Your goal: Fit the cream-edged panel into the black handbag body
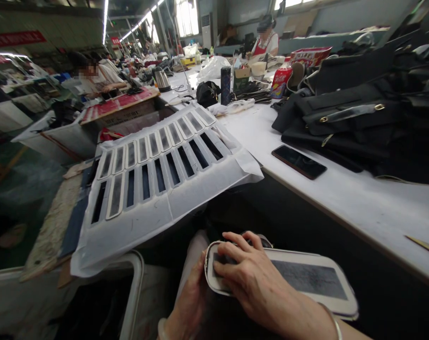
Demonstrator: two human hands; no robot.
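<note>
— Head camera first: what do my hands have, nearest the lens?

— Low in the frame, over my lap, I see a flat oblong piece (306, 278) with a pale rim and a dark grey middle. My right hand (251, 278) lies on top of its left end, fingers spread and pressing flat on it, not curled round anything. A thin bangle (332, 318) sits on that wrist.

— And the left?

— My left hand (189, 302) comes up from below and cups the left edge of the same piece, thumb side against the rim. Much of it is hidden under the piece, so I can tell only that it supports that edge.

— What lies beyond the hands?

— To the left, a big white sheet (157, 189) with two rows of narrow slots, tilted, resting on a stand; some slots still carry pale framed pieces like mine. To the right, the white table (359, 203) runs away from me, with a dark phone (298, 161) lying flat near its edge. Behind the phone, a heap of black bags (359, 113) fills the right side.

— Farther off?

— A dark tall bottle (225, 85) stands upright mid-table, a steel kettle (161, 79) to its left. Other people sit working at benches in the distance, one at the left, one at the far end.
</note>
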